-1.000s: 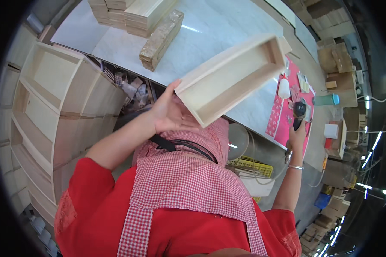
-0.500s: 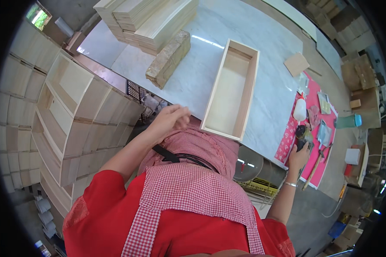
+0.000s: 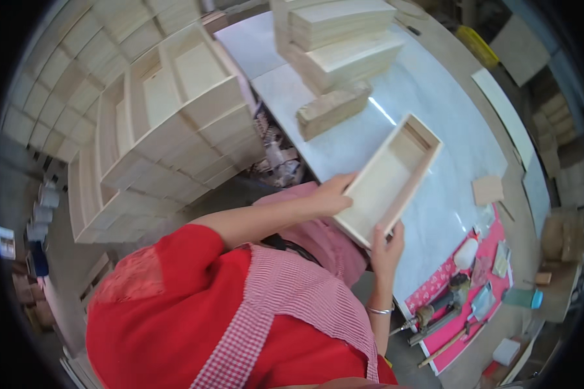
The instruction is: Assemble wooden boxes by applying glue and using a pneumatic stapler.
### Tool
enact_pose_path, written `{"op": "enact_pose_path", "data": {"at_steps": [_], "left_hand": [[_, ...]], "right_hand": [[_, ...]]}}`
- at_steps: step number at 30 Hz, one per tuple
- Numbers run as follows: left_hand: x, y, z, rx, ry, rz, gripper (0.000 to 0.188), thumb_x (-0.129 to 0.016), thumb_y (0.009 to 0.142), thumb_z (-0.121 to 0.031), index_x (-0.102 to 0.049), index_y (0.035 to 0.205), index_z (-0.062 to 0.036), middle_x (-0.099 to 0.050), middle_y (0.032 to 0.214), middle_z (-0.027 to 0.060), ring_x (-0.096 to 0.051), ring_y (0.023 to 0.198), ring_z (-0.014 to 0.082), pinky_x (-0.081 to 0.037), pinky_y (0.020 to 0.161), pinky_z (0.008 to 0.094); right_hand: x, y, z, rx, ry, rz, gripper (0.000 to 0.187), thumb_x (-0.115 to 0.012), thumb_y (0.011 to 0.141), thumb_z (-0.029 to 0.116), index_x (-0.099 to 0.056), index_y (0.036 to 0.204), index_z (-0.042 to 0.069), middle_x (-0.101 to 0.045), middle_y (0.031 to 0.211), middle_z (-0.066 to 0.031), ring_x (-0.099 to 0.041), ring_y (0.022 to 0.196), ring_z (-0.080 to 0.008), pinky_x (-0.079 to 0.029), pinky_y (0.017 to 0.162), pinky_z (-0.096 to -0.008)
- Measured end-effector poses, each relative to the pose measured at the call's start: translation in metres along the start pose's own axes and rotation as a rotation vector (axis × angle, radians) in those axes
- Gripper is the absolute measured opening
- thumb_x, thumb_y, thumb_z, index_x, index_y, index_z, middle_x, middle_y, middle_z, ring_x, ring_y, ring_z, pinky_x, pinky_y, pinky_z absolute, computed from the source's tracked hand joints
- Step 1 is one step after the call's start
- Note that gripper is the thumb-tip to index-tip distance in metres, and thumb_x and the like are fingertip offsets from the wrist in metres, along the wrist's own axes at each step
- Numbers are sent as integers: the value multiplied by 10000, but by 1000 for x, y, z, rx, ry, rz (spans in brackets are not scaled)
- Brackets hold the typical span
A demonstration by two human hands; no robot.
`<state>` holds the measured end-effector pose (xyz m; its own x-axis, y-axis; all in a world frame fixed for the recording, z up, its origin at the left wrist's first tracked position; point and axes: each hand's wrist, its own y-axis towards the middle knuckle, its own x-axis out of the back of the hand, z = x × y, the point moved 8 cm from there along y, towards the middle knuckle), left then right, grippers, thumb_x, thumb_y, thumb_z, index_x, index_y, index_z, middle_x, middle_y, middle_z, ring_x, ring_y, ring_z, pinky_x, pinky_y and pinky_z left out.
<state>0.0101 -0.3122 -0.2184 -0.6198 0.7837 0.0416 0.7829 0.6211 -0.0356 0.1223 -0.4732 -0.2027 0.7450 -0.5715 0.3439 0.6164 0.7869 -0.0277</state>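
An open-topped, long pale wooden box (image 3: 386,185) lies at the table's near edge, slanting toward the far right. My left hand (image 3: 334,196) grips its left long wall near the close end. Around the box's near right corner closes my right hand (image 3: 387,251), thumb up at the rim and fingers partly hidden below. Nothing lies inside the box. To the right, a nail gun (image 3: 444,305) with its hose fitting rests on a pink cloth (image 3: 444,353), out of both hands.
A rough wood block (image 3: 334,110) and stacked boards (image 3: 350,55) occupy the table's far left. Many wooden boxes (image 3: 175,139) are piled to my left. On the pink side lie a white bottle (image 3: 466,253), a hammer (image 3: 444,347) and a square wood piece (image 3: 487,190).
My right hand has left the nail gun and come over to the box. My left hand has moved onto the box's left wall. The whole view has turned left.
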Motion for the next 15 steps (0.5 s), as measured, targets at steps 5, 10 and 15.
{"op": "enact_pose_path", "data": {"at_steps": [5, 10, 15], "left_hand": [[8, -23, -21, 29, -142, -17, 776, -532, 783, 73, -287, 1515, -9, -433, 1463, 159, -403, 1367, 230, -281, 1144, 334], [-1, -15, -34, -35, -260, 96, 794, -547, 819, 64, -234, 1542, -32, -361, 1520, 121, -342, 1406, 197, -246, 1158, 327], [3, -17, -38, -118, -268, 115, 789, -590, 871, 16, -203, 1555, -51, -349, 1533, 87, -325, 1402, 166, -254, 1142, 322]], "right_hand": [[-6, -18, 46, 305, -158, -175, 579, -625, 902, 81, -396, 1414, -62, -487, 1362, -222, -520, 1233, -305, -446, 992, -364], [1, -30, 59, 392, -195, -281, 699, -634, 858, 45, -303, 1462, -77, -378, 1467, -268, -429, 1323, -386, -367, 1083, -418], [-3, -30, 64, 425, -133, -300, 722, -640, 842, 36, -294, 1466, -80, -359, 1485, -285, -405, 1342, -412, -347, 1099, -438]]}}
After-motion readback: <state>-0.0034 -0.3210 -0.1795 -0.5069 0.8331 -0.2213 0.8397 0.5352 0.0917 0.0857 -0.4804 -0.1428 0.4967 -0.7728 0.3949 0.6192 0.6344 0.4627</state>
